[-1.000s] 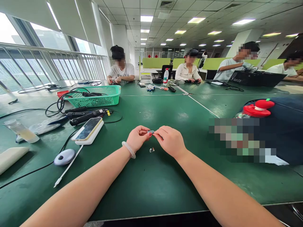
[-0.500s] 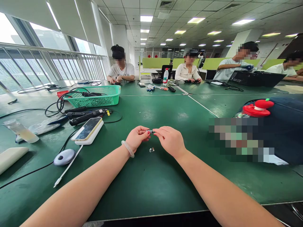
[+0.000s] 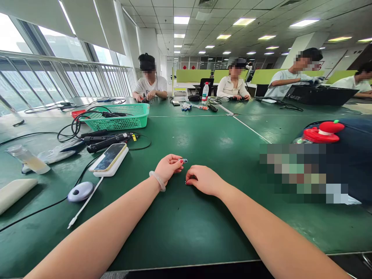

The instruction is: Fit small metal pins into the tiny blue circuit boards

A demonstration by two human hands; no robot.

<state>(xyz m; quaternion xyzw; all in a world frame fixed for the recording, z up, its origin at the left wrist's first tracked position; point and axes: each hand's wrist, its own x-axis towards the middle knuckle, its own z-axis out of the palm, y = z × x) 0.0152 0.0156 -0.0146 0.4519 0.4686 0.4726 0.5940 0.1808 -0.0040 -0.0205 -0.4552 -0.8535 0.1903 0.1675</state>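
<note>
My left hand [image 3: 168,169] is closed in a pinch on a small grey-and-white piece [image 3: 184,160], whose end sticks out to the right past the fingertips. It is too small for me to tell its kind. My right hand [image 3: 205,180] is lowered to the tabletop just right of the left hand, fingers curled and pressed together. A tiny pale speck [image 3: 186,182] shows at its fingertips. The rest of what those fingers hold, if anything, is hidden. The two hands are apart.
On the left, a phone [image 3: 110,157] lies on a white block near a lilac rounded object [image 3: 80,192], black handheld tools [image 3: 109,142], a bottle [image 3: 29,159] and a green basket [image 3: 119,123]. A red-topped container [image 3: 322,133] and a dark bag [image 3: 354,159] are right. Several people sit opposite.
My right hand has left the small piece in my left hand and dropped to the table, where small white-and-dark bits lay. Those bits are now almost wholly out of sight.
</note>
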